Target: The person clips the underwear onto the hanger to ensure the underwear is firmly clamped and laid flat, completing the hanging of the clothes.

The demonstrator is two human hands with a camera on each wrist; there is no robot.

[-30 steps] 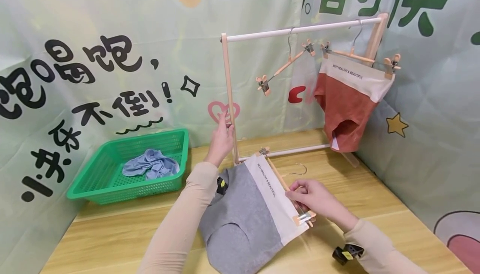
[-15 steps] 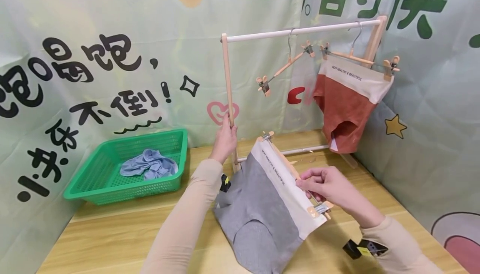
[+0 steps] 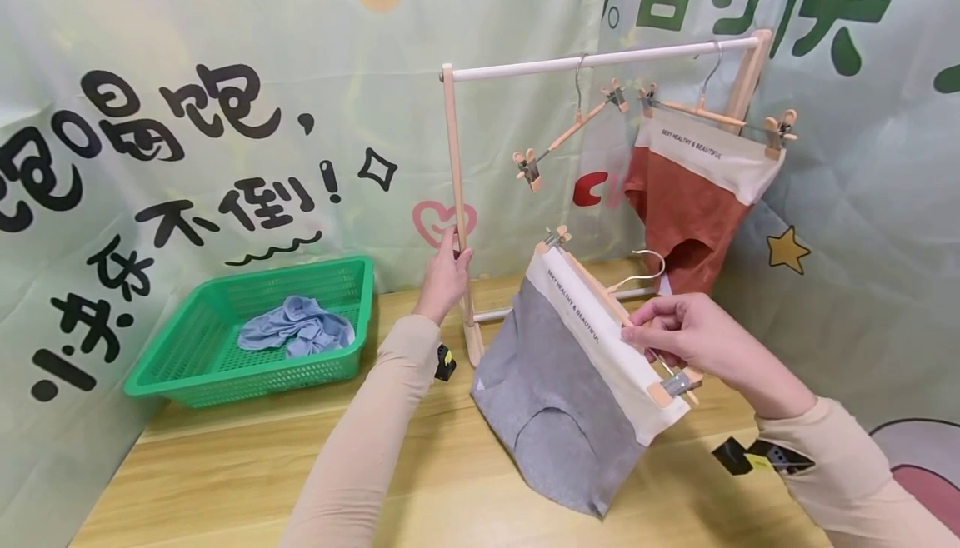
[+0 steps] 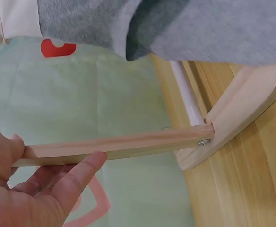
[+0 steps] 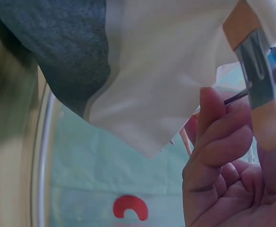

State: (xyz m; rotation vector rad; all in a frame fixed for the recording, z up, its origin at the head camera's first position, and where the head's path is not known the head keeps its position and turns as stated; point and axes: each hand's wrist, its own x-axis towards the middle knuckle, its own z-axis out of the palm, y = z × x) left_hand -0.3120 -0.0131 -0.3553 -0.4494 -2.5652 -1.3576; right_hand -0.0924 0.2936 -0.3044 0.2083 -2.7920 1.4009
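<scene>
My left hand (image 3: 442, 281) grips the wooden left upright of a small clothes rack (image 3: 453, 148); in the left wrist view its thumb and fingers lie on both sides of the wood. My right hand (image 3: 693, 336) pinches the bar of a clip hanger (image 3: 596, 288) near its right end. Two clips hold grey underpants (image 3: 558, 415) by their white printed waistband. The underpants hang tilted above the table, in front of the rack, and the hanger's metal hook points up and right. In the right wrist view, curled fingers (image 5: 218, 146) hold the bar beside a clip (image 5: 256, 71).
On the rack's white top rail hang a bare clip hanger (image 3: 576, 125) and, at the right, another with rust-red underpants (image 3: 686, 198). A green basket (image 3: 247, 381) with a crumpled blue garment (image 3: 296, 327) stands on the table at the left. Printed cloth walls (image 3: 315, 15) close in behind.
My right hand has lifted the hanger with the grey underpants up and to the right, off the table. The hanger's hook now points upward. My left hand keeps its grip on the upright.
</scene>
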